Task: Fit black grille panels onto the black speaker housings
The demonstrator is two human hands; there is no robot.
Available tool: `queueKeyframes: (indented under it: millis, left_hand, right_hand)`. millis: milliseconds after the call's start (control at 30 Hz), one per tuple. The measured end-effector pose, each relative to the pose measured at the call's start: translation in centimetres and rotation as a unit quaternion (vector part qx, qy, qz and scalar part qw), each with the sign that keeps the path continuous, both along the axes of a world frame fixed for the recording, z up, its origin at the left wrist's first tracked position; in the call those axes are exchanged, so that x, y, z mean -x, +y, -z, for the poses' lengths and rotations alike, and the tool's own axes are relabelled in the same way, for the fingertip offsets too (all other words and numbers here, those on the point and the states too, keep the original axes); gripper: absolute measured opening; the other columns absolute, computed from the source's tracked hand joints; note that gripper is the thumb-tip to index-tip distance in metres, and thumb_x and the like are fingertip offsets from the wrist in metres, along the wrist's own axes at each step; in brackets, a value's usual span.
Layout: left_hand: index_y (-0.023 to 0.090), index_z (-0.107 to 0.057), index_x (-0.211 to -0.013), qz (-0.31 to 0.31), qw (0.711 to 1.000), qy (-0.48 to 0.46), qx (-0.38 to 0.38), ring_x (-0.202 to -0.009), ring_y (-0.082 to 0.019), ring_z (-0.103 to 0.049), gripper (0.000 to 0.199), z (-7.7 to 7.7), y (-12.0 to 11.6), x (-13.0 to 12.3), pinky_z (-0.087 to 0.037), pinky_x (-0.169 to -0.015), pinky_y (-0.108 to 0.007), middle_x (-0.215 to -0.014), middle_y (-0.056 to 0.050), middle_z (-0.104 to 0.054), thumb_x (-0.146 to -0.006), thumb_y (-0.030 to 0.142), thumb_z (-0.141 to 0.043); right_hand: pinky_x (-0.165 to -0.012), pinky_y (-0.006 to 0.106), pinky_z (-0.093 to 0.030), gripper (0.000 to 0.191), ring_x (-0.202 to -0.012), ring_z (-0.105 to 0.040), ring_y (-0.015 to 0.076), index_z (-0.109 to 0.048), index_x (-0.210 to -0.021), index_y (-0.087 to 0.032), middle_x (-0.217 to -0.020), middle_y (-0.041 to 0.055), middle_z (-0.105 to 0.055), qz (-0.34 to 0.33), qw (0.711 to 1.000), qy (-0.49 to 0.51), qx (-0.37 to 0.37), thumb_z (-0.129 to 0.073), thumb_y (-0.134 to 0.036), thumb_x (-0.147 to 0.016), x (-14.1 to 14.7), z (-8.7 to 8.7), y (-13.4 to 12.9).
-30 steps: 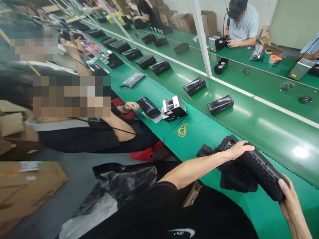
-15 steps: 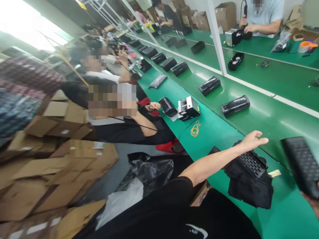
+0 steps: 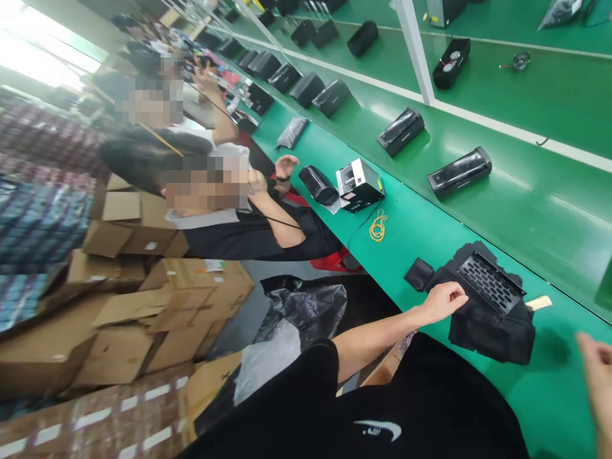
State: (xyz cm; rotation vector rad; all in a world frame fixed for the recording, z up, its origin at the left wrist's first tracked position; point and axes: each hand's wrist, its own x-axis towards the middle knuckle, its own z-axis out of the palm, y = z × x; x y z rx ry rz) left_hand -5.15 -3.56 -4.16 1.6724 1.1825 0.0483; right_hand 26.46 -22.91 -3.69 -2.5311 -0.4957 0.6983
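My left hand (image 3: 444, 301) hovers beside a pile of black fabric-like sheets (image 3: 492, 338), fingers curled together with nothing seen in them. On the sheets lies a black perforated grille panel (image 3: 491, 284). A small black square piece (image 3: 419, 274) lies just beyond that hand. At the right edge, my right hand (image 3: 597, 376) is partly cut off; its visible fingers are stretched out over the green table (image 3: 564, 408), holding nothing that I can see. A pale yellow slip (image 3: 539, 303) pokes out by the grille.
Black cylindrical speaker housings (image 3: 459, 172) stand along the green conveyor (image 3: 535, 210). Left of me a co-worker (image 3: 229, 217) sits near a black-and-silver box (image 3: 359, 185) and yellow bands (image 3: 377, 226). Cardboard boxes (image 3: 191, 299) and plastic bags (image 3: 306, 312) are on the floor.
The black perforated housing at my right hand is out of view, and that hand now shows bare. My left hand has drawn back toward me and its fingers have curled. The view has tilted down.
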Motion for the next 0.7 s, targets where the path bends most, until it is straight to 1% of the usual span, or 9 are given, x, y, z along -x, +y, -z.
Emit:
queueKeyframes:
  millis: [33, 100, 200, 300, 367, 467, 567, 633, 700]
  left_hand:
    - [0.018, -0.073, -0.094, 0.018, 1.000, 0.002, 0.009, -0.077, -0.014, -0.065, 0.022, 0.2, -1.0, -0.1, -0.050, -0.075, -0.025, -0.088, -0.002, -0.074, -0.096, 0.036, -0.061]
    - [0.019, -0.075, -0.100, 0.054, 0.998, -0.007, 0.025, -0.080, -0.015, -0.068, 0.022, 0.5, -2.5, -0.5, -0.051, -0.078, -0.025, -0.091, -0.002, -0.077, -0.097, 0.034, -0.059]
    - [0.023, -0.078, -0.105, 0.105, 0.993, -0.031, 0.034, -0.093, -0.018, -0.072, 0.022, 0.9, -3.6, -1.2, -0.053, -0.088, -0.027, -0.101, -0.001, -0.080, -0.097, 0.031, -0.059]
    - [0.028, -0.077, -0.114, 0.163, 0.986, -0.034, 0.022, -0.112, -0.021, -0.072, 0.028, 1.1, -3.8, -2.0, -0.052, -0.100, -0.031, -0.119, -0.002, -0.079, -0.099, 0.028, -0.054]
    - [0.029, -0.075, -0.121, 0.187, 0.982, -0.027, 0.011, -0.118, -0.022, -0.071, 0.032, 1.3, -3.7, -2.5, -0.052, -0.104, -0.034, -0.126, -0.002, -0.077, -0.100, 0.028, -0.051]
    - [0.029, -0.073, -0.128, 0.191, 0.981, -0.034, -0.005, -0.119, -0.024, -0.070, 0.034, 1.3, -3.6, -3.0, -0.052, -0.107, -0.037, -0.126, -0.004, -0.076, -0.098, 0.030, -0.056]
    - [0.031, -0.071, -0.131, 0.213, 0.975, -0.056, -0.020, -0.121, -0.026, -0.066, 0.037, 1.2, -3.7, -3.4, -0.050, -0.109, -0.040, -0.128, -0.004, -0.075, -0.094, 0.033, -0.064]
    - [0.030, -0.071, -0.131, 0.233, 0.971, -0.058, -0.016, -0.123, -0.028, -0.065, 0.039, 1.1, -3.6, -3.6, -0.050, -0.109, -0.044, -0.132, -0.006, -0.074, -0.093, 0.032, -0.066]
    - [0.029, -0.070, -0.131, 0.232, 0.971, -0.063, -0.010, -0.124, -0.029, -0.063, 0.041, 0.8, -3.7, -3.7, -0.050, -0.108, -0.046, -0.136, -0.008, -0.072, -0.090, 0.031, -0.068]
  right_hand:
    - [-0.077, 0.059, -0.052, 0.062, -0.072, -0.064, 0.0381, -0.063, -0.083, -0.026, -0.076, 0.0107, -0.066, -0.008, 0.999, 0.025, 0.020, -0.059, -0.087, -0.071, 3.0, 0.3, -0.5]
    - [-0.074, 0.049, -0.052, 0.058, -0.071, -0.065, 0.0327, -0.060, -0.077, -0.028, -0.073, 0.0079, -0.067, -0.028, 0.997, 0.058, 0.039, -0.060, -0.086, -0.068, 8.1, 1.1, -0.9]
    - [-0.071, 0.044, -0.047, 0.058, -0.076, -0.065, 0.0309, -0.064, -0.085, -0.027, -0.084, 0.0084, -0.072, -0.058, 0.995, 0.060, 0.057, -0.060, -0.083, -0.071, 12.2, 2.0, -0.9]
    - [-0.067, 0.043, -0.042, 0.052, -0.073, -0.060, 0.0298, -0.066, -0.087, -0.028, -0.089, 0.0088, -0.071, -0.086, 0.993, 0.039, 0.068, -0.051, -0.078, -0.080, 12.8, 1.9, -0.6]
    - [-0.067, 0.042, -0.041, 0.049, -0.071, -0.059, 0.0289, -0.067, -0.083, -0.029, -0.087, 0.0088, -0.069, -0.109, 0.991, 0.035, 0.062, -0.047, -0.073, -0.084, 12.3, 1.4, -0.6]
    - [-0.069, 0.042, -0.044, 0.047, -0.074, -0.061, 0.0293, -0.072, -0.083, -0.029, -0.091, 0.0098, -0.070, -0.133, 0.989, 0.034, 0.052, -0.050, -0.070, -0.082, 11.7, 0.6, -0.8]
    - [-0.070, 0.043, -0.045, 0.050, -0.073, -0.060, 0.0295, -0.074, -0.083, -0.029, -0.094, 0.0112, -0.070, -0.124, 0.990, 0.028, 0.055, -0.051, -0.073, -0.079, 11.2, 0.0, -0.9]
    - [-0.071, 0.045, -0.045, 0.051, -0.072, -0.058, 0.0296, -0.072, -0.078, -0.028, -0.091, 0.0122, -0.068, -0.107, 0.993, 0.021, 0.055, -0.052, -0.075, -0.076, 11.0, -0.6, -0.9]
    - [-0.072, 0.045, -0.046, 0.053, -0.073, -0.058, 0.0297, -0.067, -0.070, -0.028, -0.086, 0.0115, -0.066, -0.102, 0.994, 0.029, 0.036, -0.056, -0.079, -0.071, 10.8, -1.5, -0.9]
